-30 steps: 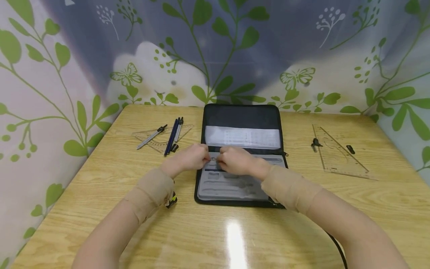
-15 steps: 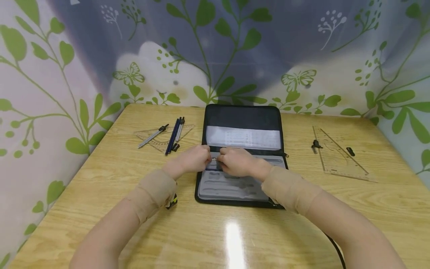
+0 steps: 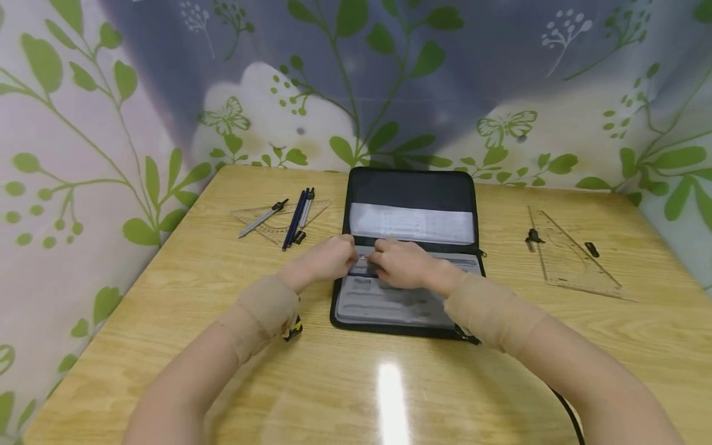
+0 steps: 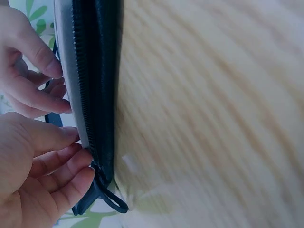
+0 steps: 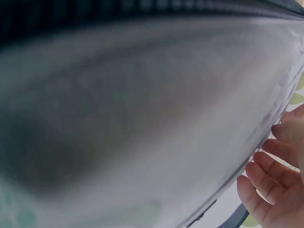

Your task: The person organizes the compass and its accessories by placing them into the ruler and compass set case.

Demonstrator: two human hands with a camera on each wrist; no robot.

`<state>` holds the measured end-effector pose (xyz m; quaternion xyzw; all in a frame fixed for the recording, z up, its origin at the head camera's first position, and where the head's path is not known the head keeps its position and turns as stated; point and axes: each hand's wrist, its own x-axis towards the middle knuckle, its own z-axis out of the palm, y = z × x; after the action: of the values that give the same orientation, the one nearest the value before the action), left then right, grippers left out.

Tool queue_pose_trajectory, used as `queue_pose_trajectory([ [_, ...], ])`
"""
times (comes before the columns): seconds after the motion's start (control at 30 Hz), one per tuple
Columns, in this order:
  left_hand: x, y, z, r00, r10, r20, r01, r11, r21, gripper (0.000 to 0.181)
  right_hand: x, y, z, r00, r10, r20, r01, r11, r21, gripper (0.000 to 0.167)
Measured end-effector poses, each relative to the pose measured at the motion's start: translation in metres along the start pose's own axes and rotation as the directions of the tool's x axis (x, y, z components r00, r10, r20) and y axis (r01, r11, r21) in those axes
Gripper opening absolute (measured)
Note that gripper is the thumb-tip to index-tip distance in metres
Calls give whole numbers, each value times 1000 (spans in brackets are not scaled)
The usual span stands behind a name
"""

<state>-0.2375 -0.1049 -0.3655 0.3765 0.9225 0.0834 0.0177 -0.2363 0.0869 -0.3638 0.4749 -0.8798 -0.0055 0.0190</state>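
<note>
In the head view a black zip case lies open on the table, its grey foam insert full of shaped recesses. My left hand bends over the insert's upper left end. Opposite it is my right hand, palm down with curled fingers. A small silver metal piece shows between them, seemingly pinched from both sides; its full shape is covered. Right of my right hand, a thin metal rod lies in the same upper slot. Both wrist views show bent fingers at the insert's edge, with the fingertips partly hidden.
At the left are a compass, dark blue pencils and a clear protractor. To the right lie a clear set square, a black clamp-like part and a small black piece. A printed sheet sits in the lid.
The head view has shifted slightly, so everything on the table appears a little further right. Both hands stay at the upper slot with the silver metal piece between them.
</note>
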Motion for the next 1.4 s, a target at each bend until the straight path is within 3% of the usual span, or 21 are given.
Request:
queue_pose_trajectory([
  [0.17,2,2,-1,999,-36,30,36,999,-18,20,-1,2,3,999,-42,-4,42,998,-51,16],
  [0.3,-1,-1,0,999,-34,31,35,999,-27,18,-2,3,5,999,-34,-10,34,999,-29,18],
  [0.4,-5,-11,-3,994,-113,-13,111,991,-67,18,-3,4,5,1000,-15,-21,14,1000,0,20],
  [0.47,-11,-23,-7,975,-214,-66,206,972,-114,20,-5,5,4,1000,-13,-27,13,1000,9,22],
  [0.53,-19,-39,-12,936,-326,-134,307,941,-142,23,-6,6,4,999,-19,-28,20,1000,6,24],
  [0.6,-31,-59,-17,879,-442,-180,413,893,-177,19,-7,7,3,999,-28,-25,28,1000,2,25],
  [0.77,-63,-107,-25,735,-654,-180,618,755,-218,17,-10,9,-2,999,-35,-25,35,999,-14,25],
  [0.83,-75,-120,-26,709,-683,-176,653,730,-204,17,-11,9,-3,999,-37,-26,36,999,-20,26],
  [0.93,-86,-130,-28,698,-702,-138,684,712,-161,24,-10,9,-4,999,-40,-22,39,999,-30,26],
  [1.17,-87,-136,-25,722,-692,-9,685,716,-133,36,-8,8,-3,999,-35,5,35,999,-27,27],
  [1.4,-83,-139,-19,722,-692,-20,686,719,-111,25,-8,7,-2,999,-49,6,50,998,-32,29],
])
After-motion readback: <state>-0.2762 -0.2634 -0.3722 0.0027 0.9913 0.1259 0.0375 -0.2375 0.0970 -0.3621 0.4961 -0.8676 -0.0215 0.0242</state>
